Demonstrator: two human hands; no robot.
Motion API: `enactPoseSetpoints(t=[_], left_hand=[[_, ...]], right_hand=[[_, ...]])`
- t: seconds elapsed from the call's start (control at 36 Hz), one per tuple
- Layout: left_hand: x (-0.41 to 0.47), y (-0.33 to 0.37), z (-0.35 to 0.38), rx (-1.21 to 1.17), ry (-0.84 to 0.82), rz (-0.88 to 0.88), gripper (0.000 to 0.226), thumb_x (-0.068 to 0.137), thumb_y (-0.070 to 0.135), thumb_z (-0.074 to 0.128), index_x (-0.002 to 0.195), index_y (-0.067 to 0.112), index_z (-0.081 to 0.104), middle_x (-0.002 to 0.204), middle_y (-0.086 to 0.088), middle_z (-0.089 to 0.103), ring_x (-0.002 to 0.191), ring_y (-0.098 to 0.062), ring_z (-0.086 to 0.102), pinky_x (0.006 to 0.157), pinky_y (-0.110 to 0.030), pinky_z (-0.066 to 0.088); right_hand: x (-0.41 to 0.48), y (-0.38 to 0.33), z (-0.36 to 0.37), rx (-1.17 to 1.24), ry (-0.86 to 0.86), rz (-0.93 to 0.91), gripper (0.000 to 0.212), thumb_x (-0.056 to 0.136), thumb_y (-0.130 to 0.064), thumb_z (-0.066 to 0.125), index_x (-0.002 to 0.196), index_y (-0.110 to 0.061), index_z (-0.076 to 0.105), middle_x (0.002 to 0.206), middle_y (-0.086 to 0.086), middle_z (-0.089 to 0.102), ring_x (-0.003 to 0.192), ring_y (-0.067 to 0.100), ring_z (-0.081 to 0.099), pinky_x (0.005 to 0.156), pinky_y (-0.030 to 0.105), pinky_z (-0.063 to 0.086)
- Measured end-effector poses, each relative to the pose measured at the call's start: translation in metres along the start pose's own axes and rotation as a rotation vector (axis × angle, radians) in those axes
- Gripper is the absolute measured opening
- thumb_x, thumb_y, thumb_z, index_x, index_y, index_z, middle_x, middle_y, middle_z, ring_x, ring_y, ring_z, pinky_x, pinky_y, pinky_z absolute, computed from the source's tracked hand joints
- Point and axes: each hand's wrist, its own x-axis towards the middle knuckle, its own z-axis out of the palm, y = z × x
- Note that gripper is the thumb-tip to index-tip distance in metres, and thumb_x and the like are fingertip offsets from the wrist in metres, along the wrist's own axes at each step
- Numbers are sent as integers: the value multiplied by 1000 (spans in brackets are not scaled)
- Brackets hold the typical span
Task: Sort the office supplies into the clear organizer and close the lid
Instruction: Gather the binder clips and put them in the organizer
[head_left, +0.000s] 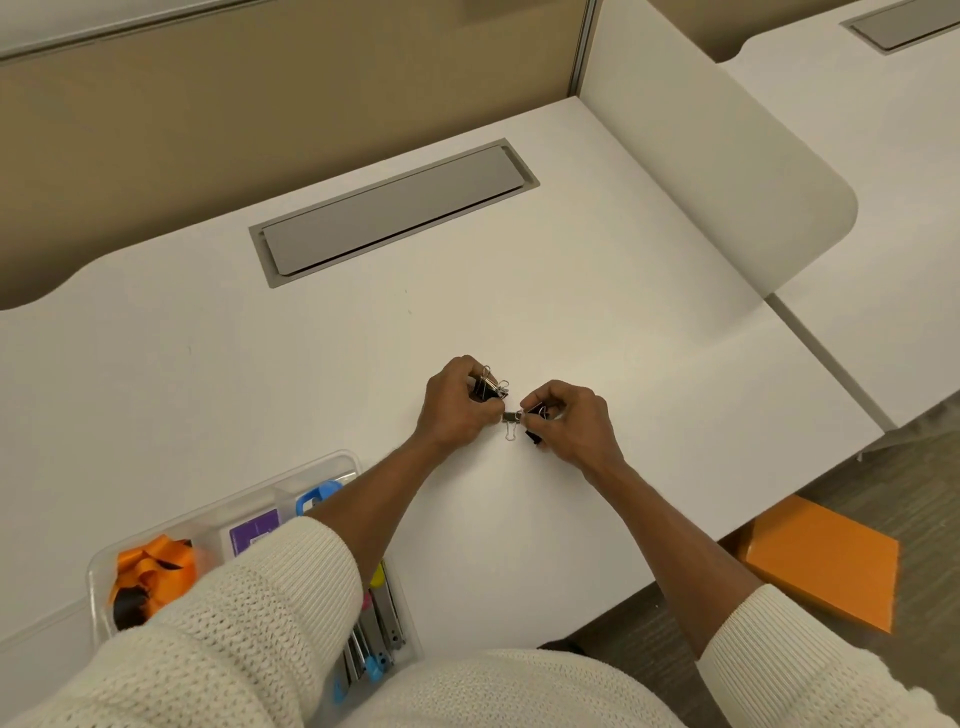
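Both your hands are closed on binder clips at mid-desk (571, 291). Left hand (457, 402): a small bunch of black clips (488, 387) pinched at the fingertips. Right hand (569, 418): curled over more black clips (535, 423), with one small clip (513, 418) between the two hands, wire loop hanging down.

Clear organizer (332, 460): near left, partly under your left sleeve, lid position not visible. It already holds orange ribbon (156, 569), a purple pack (254, 530) and pens (384, 618).

Judgement: gather first. Pass everything into one hand and grip the clip bodies, not the wire loops, which swing and snag. Then carry low to a free compartment.
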Motion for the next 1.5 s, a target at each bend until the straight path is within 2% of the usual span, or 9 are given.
enactPoseSetpoints(t=[0.14, 0.25, 0.36, 0.64, 0.81, 1.0, 1.14, 1.31, 1.5], left_hand=[[-6, 1, -7, -90, -14, -55, 30, 68, 8, 82, 93, 17, 68, 92, -2, 78, 77, -15, 69, 67, -31, 54], [-8, -3, -15, -171, -11, -96, 35, 66, 10, 89, 94, 17, 69, 95, -5, 80, 90, -28, 78, 80, -40, 63], [-14, -7, -21, -226, -23, -126, 32, 73, 2, 87, 97, 8, 67, 92, -15, 75, 84, -30, 79, 81, -41, 66], [-18, 8, -18, -96, 65, -109, 25, 72, 12, 84, 93, 18, 70, 89, 6, 78, 82, -15, 73, 84, -46, 63], [-18, 10, -32, -108, 123, -138, 26, 70, 14, 85, 91, 18, 70, 88, 7, 78, 87, -18, 76, 85, -48, 64], [-30, 18, -57, -149, 200, -113, 25, 75, 10, 87, 94, 15, 71, 91, 7, 80, 79, -7, 71, 76, -29, 60], [-55, 20, -77, -186, 247, -100, 27, 75, 9, 88, 97, 14, 72, 89, 9, 80, 74, 0, 70, 70, -16, 55], [-98, 9, -100, -201, 329, -99, 28, 76, 9, 90, 97, 14, 71, 91, 7, 80, 73, 1, 69, 68, -9, 52], [-155, -14, -119, -157, 438, -105, 28, 78, 10, 89, 97, 12, 70, 92, 8, 79, 76, 1, 71, 73, -15, 57]], right_hand=[[0, 2, 7, -58, -2, -45, 25, 77, -14, 79, 98, -25, 76, 77, -3, 77, 68, 20, 73, 75, 44, 63], [1, 3, 15, -196, 1, -128, 41, 77, -28, 89, 115, -28, 75, 96, 0, 70, 87, 19, 67, 83, 40, 57], [4, 4, 20, -278, -51, -121, 52, 76, -42, 89, 125, -34, 72, 105, 0, 55, 96, 20, 61, 83, 34, 53], [3, -11, 28, -390, -60, -97, 24, 79, -26, 80, 99, -28, 67, 102, -1, 55, 92, 22, 62, 76, 36, 54], [2, -13, 25, -244, -5, 52, 22, 67, -16, 73, 81, -25, 58, 82, -7, 70, 78, 19, 67, 66, 31, 50], [4, -32, 28, -130, 36, 135, 5, 75, -24, 67, 76, -25, 72, 66, -4, 75, 77, 20, 73, 74, 34, 57], [1, -46, 42, -115, 90, 135, 9, 82, -19, 71, 73, -20, 71, 61, -14, 67, 72, 15, 68, 59, 24, 43], [4, -47, 59, -214, 84, 118, 44, 69, -55, 89, 79, -21, 63, 91, 2, 65, 78, 24, 66, 63, 29, 41], [-3, -67, 70, -318, -3, 96, 8, 73, -13, 74, 75, -19, 68, 78, -3, 74, 81, 25, 71, 70, 31, 52]])
